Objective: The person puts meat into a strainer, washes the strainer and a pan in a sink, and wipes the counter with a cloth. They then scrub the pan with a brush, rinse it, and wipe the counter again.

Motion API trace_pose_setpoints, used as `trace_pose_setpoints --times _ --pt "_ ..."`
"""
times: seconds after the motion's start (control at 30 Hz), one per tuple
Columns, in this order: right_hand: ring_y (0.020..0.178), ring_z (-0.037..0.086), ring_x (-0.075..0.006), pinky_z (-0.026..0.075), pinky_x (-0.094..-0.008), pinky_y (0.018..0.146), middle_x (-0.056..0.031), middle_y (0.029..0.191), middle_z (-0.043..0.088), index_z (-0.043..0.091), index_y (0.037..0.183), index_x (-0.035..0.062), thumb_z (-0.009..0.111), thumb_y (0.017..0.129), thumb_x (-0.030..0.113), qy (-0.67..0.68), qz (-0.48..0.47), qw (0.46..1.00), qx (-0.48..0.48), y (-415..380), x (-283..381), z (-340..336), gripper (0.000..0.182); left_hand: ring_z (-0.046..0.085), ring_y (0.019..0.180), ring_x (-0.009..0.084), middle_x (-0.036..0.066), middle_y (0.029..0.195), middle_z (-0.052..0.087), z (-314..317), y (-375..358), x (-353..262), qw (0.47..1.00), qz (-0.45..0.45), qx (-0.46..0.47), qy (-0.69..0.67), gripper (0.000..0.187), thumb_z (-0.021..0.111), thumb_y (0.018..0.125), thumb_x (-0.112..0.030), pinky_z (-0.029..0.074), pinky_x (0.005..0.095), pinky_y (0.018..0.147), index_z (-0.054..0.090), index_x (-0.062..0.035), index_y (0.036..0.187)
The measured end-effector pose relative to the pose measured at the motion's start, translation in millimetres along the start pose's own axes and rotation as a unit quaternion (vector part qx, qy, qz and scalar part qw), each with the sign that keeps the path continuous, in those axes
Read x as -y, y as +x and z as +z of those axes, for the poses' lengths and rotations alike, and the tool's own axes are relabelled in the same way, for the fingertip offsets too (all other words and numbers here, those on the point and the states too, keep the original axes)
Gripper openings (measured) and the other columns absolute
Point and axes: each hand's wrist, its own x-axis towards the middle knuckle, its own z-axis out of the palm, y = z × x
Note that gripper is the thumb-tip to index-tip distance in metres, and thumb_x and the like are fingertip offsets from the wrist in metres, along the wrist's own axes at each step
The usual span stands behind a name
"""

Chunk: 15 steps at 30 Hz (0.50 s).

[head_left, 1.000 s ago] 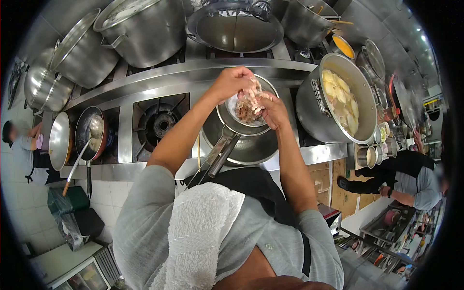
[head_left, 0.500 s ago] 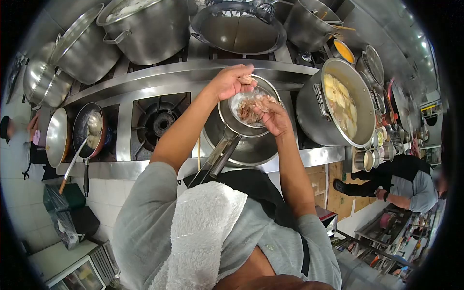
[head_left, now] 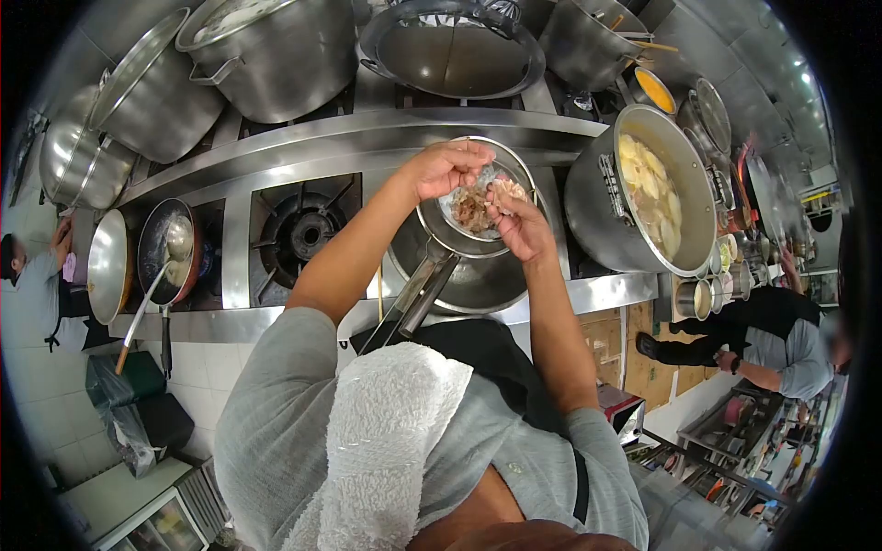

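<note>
**Holding pale food shreds over the handled vessel**

We have both bare hands above the handled vessel [head_left: 439,234], which sits at the rim of a larger steel bowl [head_left: 480,296]. Our right hand [head_left: 526,230] is closed around a clump of pale food shreds [head_left: 505,191], gripped between thumb and fingers over the vessel's right side. Our left hand [head_left: 441,172] hovers over its far left side, fingers half curled; we cannot tell whether they pinch anything. Pinkish-brown food [head_left: 470,213] lies inside the vessel, below our fingers, and its handles [head_left: 427,289] slant back toward our body.

Just left of the vessel we see a round burner [head_left: 310,235]. Farther left, a ladle [head_left: 179,241] rests in a dark frying pan [head_left: 154,241], with a wide, shallow pan [head_left: 107,266] beyond it. To the vessel's right stands a large pot [head_left: 593,219] with yellowish slices [head_left: 648,179] in liquid. Behind the vessel, across a raised steel ledge [head_left: 367,129], we see a broad dark pan [head_left: 450,60] containing liquid. On the near side of the vessel, a white towel [head_left: 395,413] hangs over our shirt. Well apart from it, one co-worker [head_left: 39,275] is at far left and another [head_left: 781,335] at far right.
</note>
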Motion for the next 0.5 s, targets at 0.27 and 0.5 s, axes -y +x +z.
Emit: trace_pose_setpoints --times 0.27,0.5 --pt "0.066 0.061 -0.0171 0.051 -0.0252 0.052 -0.0099 0.084 0.063 0.057 0.102 0.0025 0.057 0.089 0.019 0.055 0.041 0.998 -0.010 -3.2 9.4 2.8 0.021 0.047 0.047 0.0070 0.006 0.066 0.053 33.9 42.6 -102.0 0.988 0.065 -0.058 0.124 0.033 0.049 0.093 -0.036 0.039 0.0202 0.038 0.054 -0.0039 0.094" --pt "0.061 0.057 -0.0180 0.049 -0.0298 0.050 -0.0121 0.087 0.063 0.056 0.106 0.0008 0.054 0.090 0.025 0.025 0.047 0.997 0.048 -11.7 20.6 21.0 0.029 0.060 0.088 0.0378 0.022 0.095 0.063 -67.8 173.7 -99.7 0.502 0.117 -0.155 0.843 0.030 0.050 0.085 -0.025 0.047 0.0418 0.078 0.063 0.0028 0.088"
